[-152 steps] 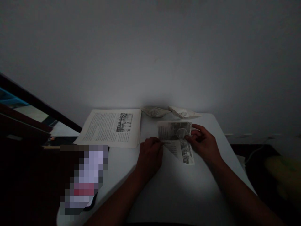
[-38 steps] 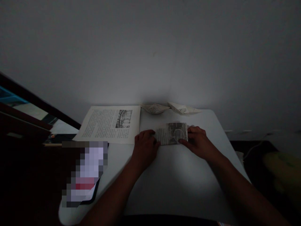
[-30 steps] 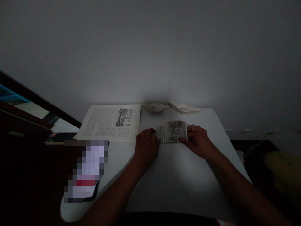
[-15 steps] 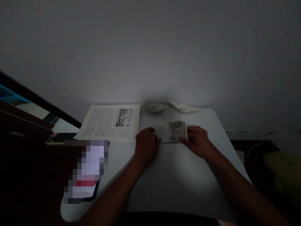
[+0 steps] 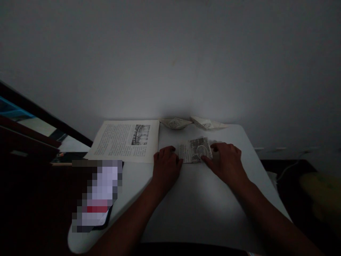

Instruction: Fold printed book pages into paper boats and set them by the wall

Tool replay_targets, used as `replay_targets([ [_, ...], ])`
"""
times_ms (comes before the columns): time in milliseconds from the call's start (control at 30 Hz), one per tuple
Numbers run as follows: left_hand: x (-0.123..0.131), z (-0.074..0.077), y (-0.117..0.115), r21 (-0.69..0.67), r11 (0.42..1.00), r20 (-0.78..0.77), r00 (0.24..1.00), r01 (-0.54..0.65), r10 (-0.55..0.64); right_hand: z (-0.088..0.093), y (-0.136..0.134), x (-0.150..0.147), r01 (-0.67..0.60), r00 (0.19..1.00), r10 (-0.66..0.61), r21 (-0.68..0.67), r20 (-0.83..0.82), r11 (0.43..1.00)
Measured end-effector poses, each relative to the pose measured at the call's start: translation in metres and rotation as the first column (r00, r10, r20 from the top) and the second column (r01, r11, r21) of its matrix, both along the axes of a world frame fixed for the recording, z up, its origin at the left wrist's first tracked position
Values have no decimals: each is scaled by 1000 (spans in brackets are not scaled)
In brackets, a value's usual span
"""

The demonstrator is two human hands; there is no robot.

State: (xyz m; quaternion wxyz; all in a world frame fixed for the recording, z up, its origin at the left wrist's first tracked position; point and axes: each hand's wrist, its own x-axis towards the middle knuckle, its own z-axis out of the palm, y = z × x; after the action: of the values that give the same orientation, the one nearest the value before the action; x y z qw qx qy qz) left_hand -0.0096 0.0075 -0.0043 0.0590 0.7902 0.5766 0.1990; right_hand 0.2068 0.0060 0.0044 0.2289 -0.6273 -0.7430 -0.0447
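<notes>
A small folded sheet of printed paper [image 5: 186,151], with text on its left part and a dark picture on its right, lies on the white table between my hands. My left hand [image 5: 166,161] rests at its left edge, fingers curled and the thumb by the near left corner. On the right side, my right hand [image 5: 226,160] has its thumb on top of the picture and its fingers bent around the right edge. Behind the sheet, two folded paper boats [image 5: 176,123] stand side by side against the wall.
A stack of printed pages [image 5: 119,140] lies at the table's back left. Nearer, a phone [image 5: 102,192] with a blurred-out screen sits at the left edge of the white table [image 5: 191,206]. The grey wall [image 5: 170,71] rises directly behind.
My right hand has shifted slightly, its wrist higher and its fingers more arched at the paper's right edge. The folded paper has tilted a little. My left hand stays in place.
</notes>
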Motion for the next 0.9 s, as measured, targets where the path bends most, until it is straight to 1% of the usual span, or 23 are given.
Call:
replay_targets([
  [33, 0, 0, 0, 1, 1000, -3, 1000, -3, 3, 3, -2, -4, -2, 1000, 2, 51, 1, 999],
  [67, 0, 1, 0, 0, 1000, -3, 1000, -4, 4, 5, -5, -9, -38, 999, 37, 82, 14, 996],
  [100, 1, 1, 0, -3, 1000, -2, 1000, -5, 5, 6, -7, -14, -108, 994, 106, 102, 24, 989],
  [167, 1, 1, 0, -8, 1000, 2, 1000, -8, 8, 8, -11, -25, -270, 963, 268, 84, 38, 959],
  [200, 1, 1, 1, -10, 1000, 3, 1000, -9, 9, 8, -13, -30, -324, 946, 322, 47, 47, 945],
  [233, 1, 1, 1, -12, 1000, 3, 1000, -12, 13, 7, -14, -35, -366, 929, 364, 25, 61, 930],
  [300, 0, 1, 1, -13, 1000, 5, 1000, -21, 21, 6, -15, -43, -409, 909, 407, -1, 92, 913],
  [400, -1, 0, 2, -19, 1000, 23, 1000, -19, 20, 4, -15, -48, -428, 894, 425, -12, 138, 904],
  [567, -2, 0, 4, -32, 999, 56, 998, -17, 19, 2, -12, -49, -426, 876, 425, -47, 227, 904],
  [800, -2, 2, 4, -38, 999, 56, 998, -17, 20, 4, -6, -53, -447, 854, 441, -43, 277, 893],
  [900, -3, 2, 4, -37, 999, 59, 998, -18, 20, 7, -4, -50, -462, 841, 458, -57, 290, 885],
])
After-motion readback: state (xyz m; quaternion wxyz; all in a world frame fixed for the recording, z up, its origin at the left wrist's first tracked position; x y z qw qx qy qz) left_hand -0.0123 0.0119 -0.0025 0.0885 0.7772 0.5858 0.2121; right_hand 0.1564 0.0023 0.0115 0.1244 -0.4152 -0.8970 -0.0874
